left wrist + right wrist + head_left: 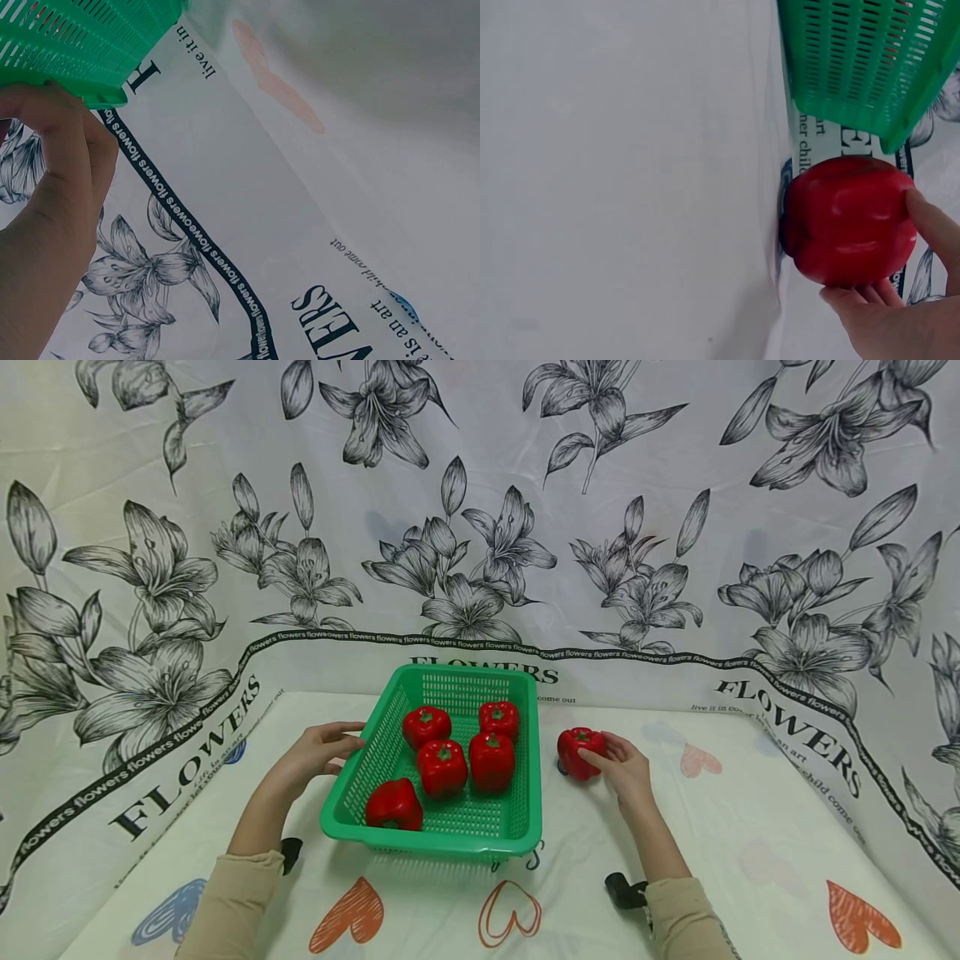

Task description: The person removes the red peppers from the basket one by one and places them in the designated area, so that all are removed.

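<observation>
My right hand [628, 774] grips a red bell pepper [579, 753] to the right of the green basket [536, 760]. In the right wrist view, the thumb lies on one side of this pepper [851, 221] and the fingers on its underside. My left hand [315, 756] is at the basket's left side, its extended fingertips touching the rim. The left wrist view has that hand [64, 150] bent below the basket's edge [105, 97], with its fingertips partly hidden. Several red bell peppers [442, 769] lie inside the basket, one tipped over near the front left corner.
A white cloth [585, 910] with printed hearts covers the table. Behind it hangs a backdrop [480, 568] with black lily drawings and lettering. Black devices [626, 891] are strapped at both wrists.
</observation>
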The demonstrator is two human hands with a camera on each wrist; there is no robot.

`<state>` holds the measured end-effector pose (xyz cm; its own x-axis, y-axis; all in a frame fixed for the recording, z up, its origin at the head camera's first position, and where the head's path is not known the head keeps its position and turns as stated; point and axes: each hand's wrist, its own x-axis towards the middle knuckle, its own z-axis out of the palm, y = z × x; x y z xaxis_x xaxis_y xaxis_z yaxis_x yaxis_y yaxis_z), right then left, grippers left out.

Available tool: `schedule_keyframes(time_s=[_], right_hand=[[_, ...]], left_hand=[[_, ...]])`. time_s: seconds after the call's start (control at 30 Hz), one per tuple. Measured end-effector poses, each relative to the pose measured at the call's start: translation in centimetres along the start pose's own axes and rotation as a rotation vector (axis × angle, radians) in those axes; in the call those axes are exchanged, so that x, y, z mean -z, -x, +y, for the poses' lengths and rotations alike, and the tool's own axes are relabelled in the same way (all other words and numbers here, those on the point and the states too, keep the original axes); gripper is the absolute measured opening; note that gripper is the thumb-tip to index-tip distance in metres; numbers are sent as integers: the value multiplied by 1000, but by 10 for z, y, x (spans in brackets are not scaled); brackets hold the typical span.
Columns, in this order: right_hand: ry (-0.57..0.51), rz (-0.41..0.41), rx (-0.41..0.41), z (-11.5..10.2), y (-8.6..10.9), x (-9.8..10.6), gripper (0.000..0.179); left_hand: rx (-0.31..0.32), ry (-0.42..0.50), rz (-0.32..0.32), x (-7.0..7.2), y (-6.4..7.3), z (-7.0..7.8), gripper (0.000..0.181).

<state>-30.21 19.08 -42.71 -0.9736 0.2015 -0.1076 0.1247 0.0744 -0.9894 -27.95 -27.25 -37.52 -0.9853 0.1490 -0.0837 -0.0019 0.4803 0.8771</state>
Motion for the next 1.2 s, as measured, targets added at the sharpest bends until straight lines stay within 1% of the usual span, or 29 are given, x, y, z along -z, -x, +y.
schedule_keyframes(time_s=[0.27,0.47,0.7,0.8,1.03,1.2], right_hand=[[39,-39,-19,-1,3,4,72],[81,-63,-33,-2,8,6,74],[110,-85,-23,-2,12,7,75],[124,-88,-14,-3,15,7,74],[126,-86,-12,-4,20,9,74],[138,-83,-3,-6,22,9,75]], left_hand=[[11,-1,2,0,1,0,56],[0,4,-4,-1,1,0,55],[-5,-6,-8,-2,1,0,56],[-8,-8,-7,-2,1,1,55],[10,-20,11,-1,1,0,55],[8,-24,13,-1,1,1,56]])
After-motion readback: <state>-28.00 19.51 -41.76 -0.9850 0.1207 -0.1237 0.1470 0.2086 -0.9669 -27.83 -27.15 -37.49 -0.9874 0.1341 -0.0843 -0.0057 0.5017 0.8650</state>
